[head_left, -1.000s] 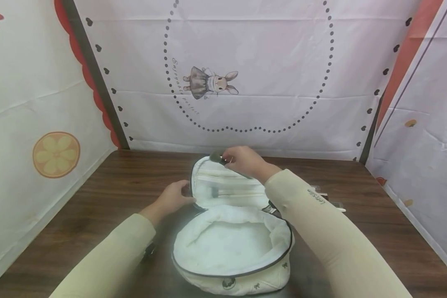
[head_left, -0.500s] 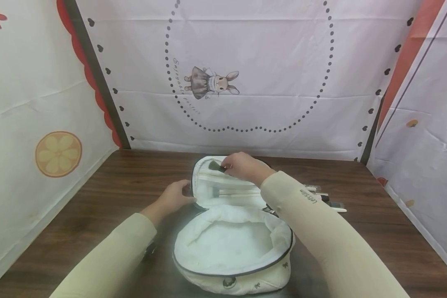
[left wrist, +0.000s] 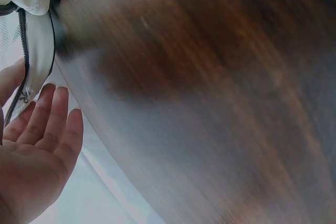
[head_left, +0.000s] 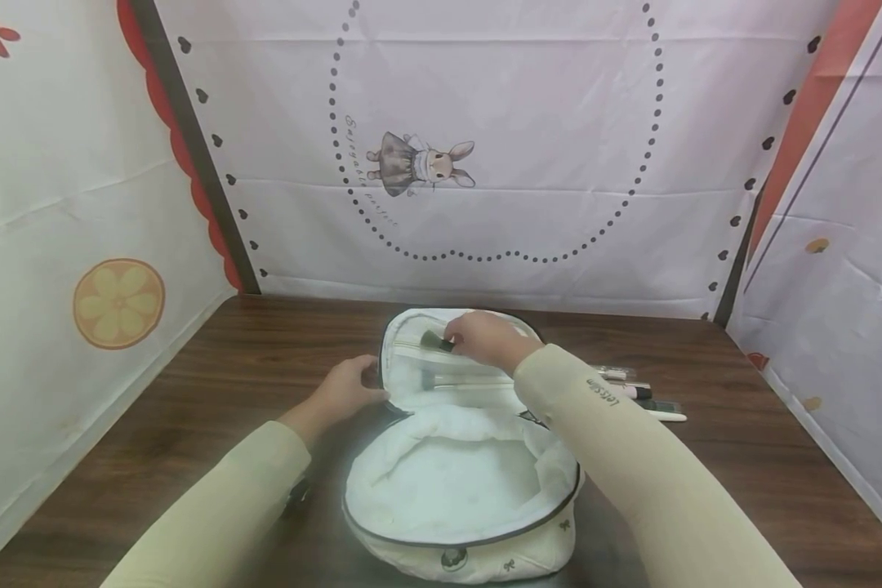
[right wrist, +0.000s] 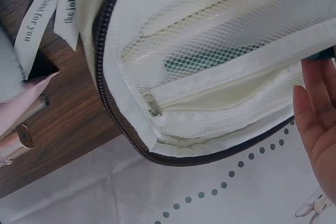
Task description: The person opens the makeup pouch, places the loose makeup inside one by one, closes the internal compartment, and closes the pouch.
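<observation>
one open bag [head_left: 485, 562] sits on the desk [head_left: 213, 384], midway between the left and right edges, its lid [head_left: 398, 390] toward the far edge. the left hand [head_left: 341, 388] pinches the lid's left rim; the right hand [head_left: 485, 336] pinches one greenish brush [head_left: 434, 340] over the lid. several half-hidden items [head_left: 643, 393] lie right; wide room runs leftward.

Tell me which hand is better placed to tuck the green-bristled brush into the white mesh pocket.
Likely the right hand: it pinches that brush beside the mesh pocket. The left hand holds the white fabric lid, farther from the brush.
</observation>
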A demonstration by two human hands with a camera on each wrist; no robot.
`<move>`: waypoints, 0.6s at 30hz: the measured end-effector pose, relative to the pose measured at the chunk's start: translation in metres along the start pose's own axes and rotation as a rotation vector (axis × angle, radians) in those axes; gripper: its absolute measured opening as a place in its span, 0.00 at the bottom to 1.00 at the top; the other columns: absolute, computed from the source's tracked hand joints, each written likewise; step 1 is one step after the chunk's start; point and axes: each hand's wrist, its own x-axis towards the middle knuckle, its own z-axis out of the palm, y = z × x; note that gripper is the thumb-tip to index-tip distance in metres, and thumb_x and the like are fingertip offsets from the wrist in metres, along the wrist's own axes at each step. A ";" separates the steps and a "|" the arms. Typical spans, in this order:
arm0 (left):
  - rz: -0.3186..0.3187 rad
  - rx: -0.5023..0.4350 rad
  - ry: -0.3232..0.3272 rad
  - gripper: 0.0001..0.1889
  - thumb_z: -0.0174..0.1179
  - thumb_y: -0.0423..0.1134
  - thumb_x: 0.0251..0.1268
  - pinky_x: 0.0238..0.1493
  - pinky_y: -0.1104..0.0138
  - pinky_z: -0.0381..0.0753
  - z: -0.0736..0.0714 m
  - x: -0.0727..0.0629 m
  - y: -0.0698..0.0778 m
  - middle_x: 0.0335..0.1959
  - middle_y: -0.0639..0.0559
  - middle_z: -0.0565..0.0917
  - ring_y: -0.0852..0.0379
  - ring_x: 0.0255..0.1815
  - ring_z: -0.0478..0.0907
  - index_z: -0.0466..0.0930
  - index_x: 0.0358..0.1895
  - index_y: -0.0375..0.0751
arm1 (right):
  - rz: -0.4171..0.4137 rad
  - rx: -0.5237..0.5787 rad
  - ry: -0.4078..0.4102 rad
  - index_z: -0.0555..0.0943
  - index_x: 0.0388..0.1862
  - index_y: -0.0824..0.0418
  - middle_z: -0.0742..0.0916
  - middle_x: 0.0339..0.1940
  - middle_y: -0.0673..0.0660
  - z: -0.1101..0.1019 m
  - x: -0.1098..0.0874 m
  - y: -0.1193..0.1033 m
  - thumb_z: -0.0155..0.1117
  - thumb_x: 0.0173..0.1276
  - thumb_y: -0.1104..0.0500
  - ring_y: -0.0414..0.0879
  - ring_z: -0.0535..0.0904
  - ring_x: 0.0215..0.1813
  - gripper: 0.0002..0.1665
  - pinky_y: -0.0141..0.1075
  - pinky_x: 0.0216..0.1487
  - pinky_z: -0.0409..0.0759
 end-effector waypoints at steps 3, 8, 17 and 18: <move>0.012 -0.001 0.000 0.32 0.68 0.36 0.57 0.59 0.49 0.75 0.000 0.000 0.000 0.53 0.36 0.80 0.39 0.57 0.76 0.68 0.63 0.27 | -0.003 -0.032 -0.012 0.84 0.49 0.57 0.87 0.49 0.51 0.002 0.002 0.002 0.65 0.65 0.63 0.46 0.81 0.53 0.14 0.38 0.60 0.75; 0.021 0.001 0.003 0.31 0.68 0.35 0.56 0.59 0.49 0.74 0.000 0.000 -0.001 0.53 0.36 0.80 0.39 0.57 0.76 0.69 0.62 0.27 | -0.001 -0.075 -0.038 0.85 0.49 0.57 0.87 0.51 0.52 0.003 0.002 0.002 0.65 0.65 0.63 0.47 0.81 0.56 0.14 0.39 0.62 0.74; 0.016 -0.003 0.005 0.31 0.68 0.36 0.56 0.59 0.49 0.74 0.000 -0.001 -0.001 0.53 0.37 0.80 0.40 0.57 0.76 0.69 0.63 0.28 | -0.034 -0.127 -0.058 0.88 0.43 0.54 0.88 0.47 0.50 0.006 0.001 -0.002 0.62 0.68 0.61 0.45 0.82 0.49 0.10 0.39 0.57 0.78; 0.014 -0.005 0.005 0.32 0.68 0.36 0.56 0.59 0.49 0.74 0.001 -0.001 -0.001 0.54 0.37 0.80 0.40 0.57 0.76 0.69 0.63 0.28 | -0.034 -0.129 -0.060 0.88 0.42 0.54 0.88 0.46 0.49 0.006 0.001 -0.002 0.61 0.68 0.61 0.45 0.82 0.47 0.10 0.39 0.56 0.78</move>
